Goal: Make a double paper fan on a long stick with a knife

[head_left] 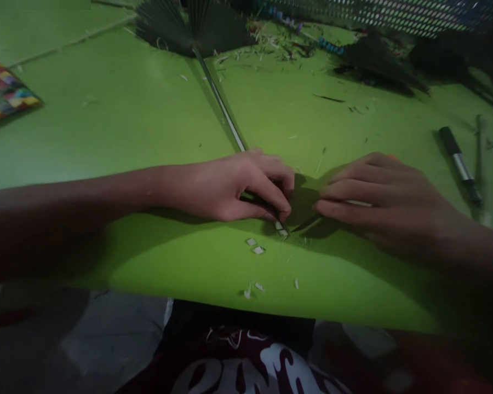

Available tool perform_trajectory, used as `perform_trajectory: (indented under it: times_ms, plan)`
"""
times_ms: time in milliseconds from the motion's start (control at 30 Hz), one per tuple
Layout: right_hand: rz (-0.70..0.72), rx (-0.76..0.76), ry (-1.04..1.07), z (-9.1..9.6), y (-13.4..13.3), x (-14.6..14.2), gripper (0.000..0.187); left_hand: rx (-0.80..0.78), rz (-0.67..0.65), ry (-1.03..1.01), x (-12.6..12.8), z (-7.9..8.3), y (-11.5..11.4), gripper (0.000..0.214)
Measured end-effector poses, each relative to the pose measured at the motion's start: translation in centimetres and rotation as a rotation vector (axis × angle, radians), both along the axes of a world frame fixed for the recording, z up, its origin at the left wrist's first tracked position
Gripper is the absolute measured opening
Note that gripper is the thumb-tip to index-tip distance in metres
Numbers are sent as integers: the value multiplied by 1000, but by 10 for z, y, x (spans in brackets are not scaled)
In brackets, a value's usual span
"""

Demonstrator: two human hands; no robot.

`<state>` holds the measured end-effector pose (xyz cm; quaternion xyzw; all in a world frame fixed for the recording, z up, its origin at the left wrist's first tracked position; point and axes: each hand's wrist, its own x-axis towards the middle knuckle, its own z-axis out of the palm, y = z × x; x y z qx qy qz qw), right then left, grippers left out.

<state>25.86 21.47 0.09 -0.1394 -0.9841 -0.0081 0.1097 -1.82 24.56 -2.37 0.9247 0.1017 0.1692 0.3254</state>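
Note:
A dark, pleated fan-shaped palm leaf [213, 33] lies on the green table, its long split stem [224, 109] running towards me. My left hand [246, 186] is closed round the near part of that stem and presses it to the tabletop. The pale cut end pokes out below my fingertips. My right hand [378, 197] pinches a small dark knife [307, 223], its pointed tip close to the stem end; whether it touches I cannot tell. Its handle is hidden in my fingers. Small pale diamond-shaped stem pieces [258, 250] lie just below my left hand.
A black marker [460, 164] lies at the right. Shavings [271, 41] and dark leaf pieces [378, 63] are scattered at the back, by a perforated basket [394, 13]. A colourful checkered item [8, 90] sits at the left. The green table's [148, 268] near edge is before my lap.

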Motion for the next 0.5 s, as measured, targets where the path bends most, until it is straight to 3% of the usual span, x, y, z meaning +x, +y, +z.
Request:
perform_trajectory:
  times_ms: [200, 500]
  plan:
    - [-6, -143, 23, -7, -1, -14, 25, -30, 11, -55, 0, -2, 2, 15]
    - [-13, -23, 90, -16, -5, -17, 18, -62, -45, -105, 2, -4, 3, 13]
